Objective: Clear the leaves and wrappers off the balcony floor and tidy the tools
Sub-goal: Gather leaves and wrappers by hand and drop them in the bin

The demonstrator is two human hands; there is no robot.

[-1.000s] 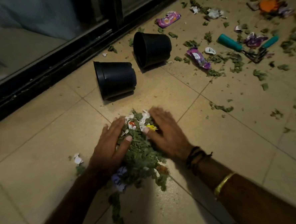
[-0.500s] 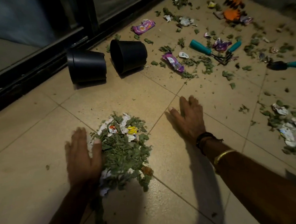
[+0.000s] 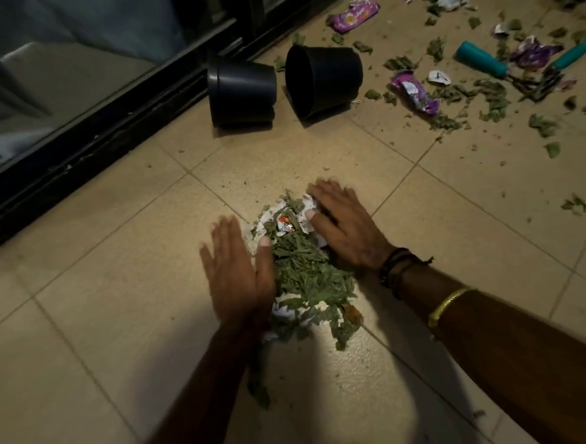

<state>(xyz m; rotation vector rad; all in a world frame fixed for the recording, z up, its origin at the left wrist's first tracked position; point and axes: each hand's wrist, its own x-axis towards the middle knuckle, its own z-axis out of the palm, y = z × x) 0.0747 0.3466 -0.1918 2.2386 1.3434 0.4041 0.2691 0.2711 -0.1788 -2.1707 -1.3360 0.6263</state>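
Right hand (image 3: 348, 228) has rejoined the pile (image 3: 305, 276) opposite left hand (image 3: 236, 273), both hands flat, clasping nothing; I should squeeze inward, low.

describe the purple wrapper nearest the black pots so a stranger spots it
Find the sliding door track, then the black pots tipped over beside it. Right of them lies the purple wrapper: long, with a white patch, unlike those by the track or between the teal handles.
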